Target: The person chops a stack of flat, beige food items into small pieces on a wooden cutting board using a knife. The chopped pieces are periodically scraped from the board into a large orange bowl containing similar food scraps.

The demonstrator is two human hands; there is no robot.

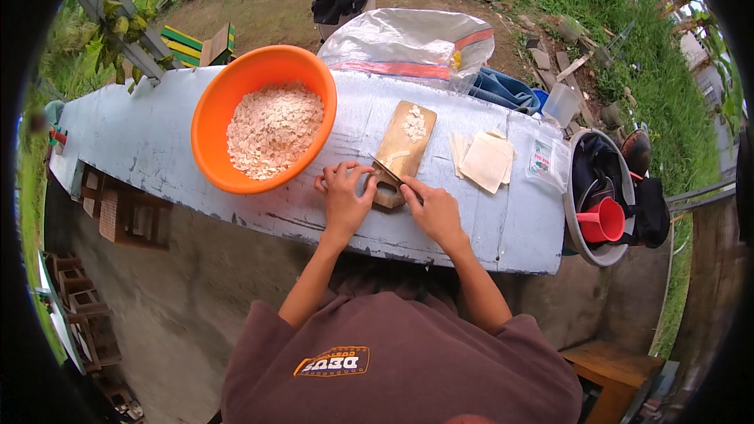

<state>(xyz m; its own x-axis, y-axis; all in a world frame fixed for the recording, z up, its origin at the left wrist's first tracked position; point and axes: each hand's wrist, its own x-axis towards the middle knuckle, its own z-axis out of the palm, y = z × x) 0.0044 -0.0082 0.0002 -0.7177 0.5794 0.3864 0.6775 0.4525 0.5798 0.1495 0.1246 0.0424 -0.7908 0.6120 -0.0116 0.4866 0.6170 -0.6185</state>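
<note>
My right hand (436, 212) grips the dark handle of a knife (387, 169), whose blade slants across a wooden cutting board (403, 123). Just beyond the blade lies a thin row of pale cut strips (397, 156). A small heap of pale cut pieces (414, 125) rests at the board's far end. My left hand (346, 197) is at the board's left edge near the blade tip, fingers bent and apart, with nothing visible in them. Right of the board is a stack of thin, pale square sheets (486, 160). An orange basin (203, 153) to the left holds many similar cut pieces.
Everything stands on a metal-topped table (147, 112). A large clear plastic bag (400, 41) sits at the far edge, beside blue cloth (505, 92). To the right are a small printed plastic bag (546, 162) and a grey tub (574, 206) holding a red dipper (602, 221).
</note>
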